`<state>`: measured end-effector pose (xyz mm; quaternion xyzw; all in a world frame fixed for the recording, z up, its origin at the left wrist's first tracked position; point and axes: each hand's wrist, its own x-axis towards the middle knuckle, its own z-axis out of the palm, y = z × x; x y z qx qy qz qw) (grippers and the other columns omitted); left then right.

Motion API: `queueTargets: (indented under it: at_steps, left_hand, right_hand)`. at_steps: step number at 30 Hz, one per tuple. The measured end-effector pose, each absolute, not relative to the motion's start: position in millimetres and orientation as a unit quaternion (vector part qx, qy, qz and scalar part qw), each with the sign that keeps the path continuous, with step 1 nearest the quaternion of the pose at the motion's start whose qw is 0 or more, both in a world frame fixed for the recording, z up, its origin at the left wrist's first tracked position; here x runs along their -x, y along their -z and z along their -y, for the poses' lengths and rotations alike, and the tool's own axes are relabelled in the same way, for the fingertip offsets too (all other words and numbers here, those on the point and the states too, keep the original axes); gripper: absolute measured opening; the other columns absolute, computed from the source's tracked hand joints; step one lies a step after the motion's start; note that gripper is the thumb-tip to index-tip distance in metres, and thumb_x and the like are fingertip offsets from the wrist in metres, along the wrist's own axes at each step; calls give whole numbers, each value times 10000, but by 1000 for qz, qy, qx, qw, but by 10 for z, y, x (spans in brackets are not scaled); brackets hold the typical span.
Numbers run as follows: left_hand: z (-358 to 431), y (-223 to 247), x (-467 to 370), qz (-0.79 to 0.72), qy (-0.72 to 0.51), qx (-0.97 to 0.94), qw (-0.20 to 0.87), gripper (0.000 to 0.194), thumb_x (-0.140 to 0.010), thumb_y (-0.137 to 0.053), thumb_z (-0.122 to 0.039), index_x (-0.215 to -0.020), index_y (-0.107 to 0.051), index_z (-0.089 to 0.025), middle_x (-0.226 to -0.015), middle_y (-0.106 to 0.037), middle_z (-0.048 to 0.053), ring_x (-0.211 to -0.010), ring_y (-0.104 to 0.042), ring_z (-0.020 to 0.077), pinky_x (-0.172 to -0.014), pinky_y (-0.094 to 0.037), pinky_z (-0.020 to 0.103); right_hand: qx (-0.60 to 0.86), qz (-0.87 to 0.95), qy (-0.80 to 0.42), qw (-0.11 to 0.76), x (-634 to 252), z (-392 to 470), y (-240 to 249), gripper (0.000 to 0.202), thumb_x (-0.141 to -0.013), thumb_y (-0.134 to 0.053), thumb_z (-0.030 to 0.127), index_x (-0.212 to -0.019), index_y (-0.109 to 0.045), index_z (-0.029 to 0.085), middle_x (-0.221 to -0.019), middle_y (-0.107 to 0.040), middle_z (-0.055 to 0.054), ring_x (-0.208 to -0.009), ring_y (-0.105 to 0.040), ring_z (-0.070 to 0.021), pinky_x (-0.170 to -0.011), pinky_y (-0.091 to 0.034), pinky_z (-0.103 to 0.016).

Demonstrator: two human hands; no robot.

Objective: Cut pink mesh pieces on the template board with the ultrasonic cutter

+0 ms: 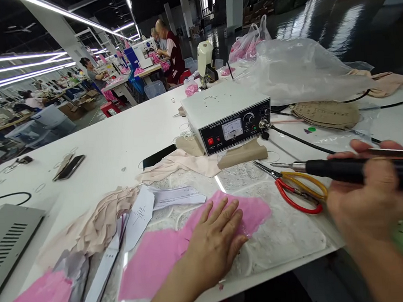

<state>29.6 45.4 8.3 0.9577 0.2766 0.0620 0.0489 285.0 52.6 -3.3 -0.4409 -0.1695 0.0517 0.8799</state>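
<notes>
My left hand (215, 238) lies flat, unclenched, on the pink fabric (150, 257); my right hand (362, 203) grasps the black handpiece (335, 169) and a slim metal tool (397, 153). Scissors (285, 199) lie just left of it; if it dips, I think the tip (289, 166) could catch them.

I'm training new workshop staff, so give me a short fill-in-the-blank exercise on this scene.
1. The left hand rests on fabric coloured ____.
2. The right hand grips a pointed tool whose body is ____.
3. The scissors have one yellow handle and one ____ handle.
Missing words: pink; black; red.
</notes>
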Motion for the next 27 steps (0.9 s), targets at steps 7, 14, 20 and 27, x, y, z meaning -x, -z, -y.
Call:
queueTargets:
  at_steps: [7, 14, 20, 27]
  left_hand:
    - [-396, -59, -281, -297, -70, -950, 71, 419, -1008, -352, -339, -1353, -490, -146, -1477, -433, 60, -1412, -305, 267, -1158, -298, 511]
    - [-354, 56, -471, -273, -71, -955, 95, 427, -1003, -367, -330, -1383, -454, -157, -1496, -404, 40, -1415, -308, 248, -1157, -310, 477]
    - [-351, 190, -546, -258, -72, -959, 96, 486, -997, -385, -371, -1444, -363, -180, -1528, -336, 11, -1431, -267, 236, -1161, -302, 466]
    - [-330, 248, -552, -250, -76, -960, 103, 563, -975, -439, -420, -1470, -310, -185, -1512, -361, 24, -1426, -279, 239, -1171, -271, 472]
  right_hand:
    - [435, 309, -214, 818, -2900, -275, -201, 156, -670, -653, 374, -726, -633, 230, -750, -546, -33, -560, -473, -169, -473, -333, -352]
    - [377, 444, -348, 734, -3036, -180, -21, 173, -829, -540, 366, -888, -636, 234, -684, -587, -29, -595, -530, -215, -575, -479, -424]
    - [385, 452, -346, 727, -3064, -232, -11, 148, -740, -573, 303, -845, -627, 214, -666, -554, -22, -602, -519, -190, -582, -460, -368]
    - [386, 439, -353, 730, -3154, -194, 122, 199, -823, -507, 357, -917, -622, 224, -709, -563, -51, -617, -527, -209, -531, -487, -370]
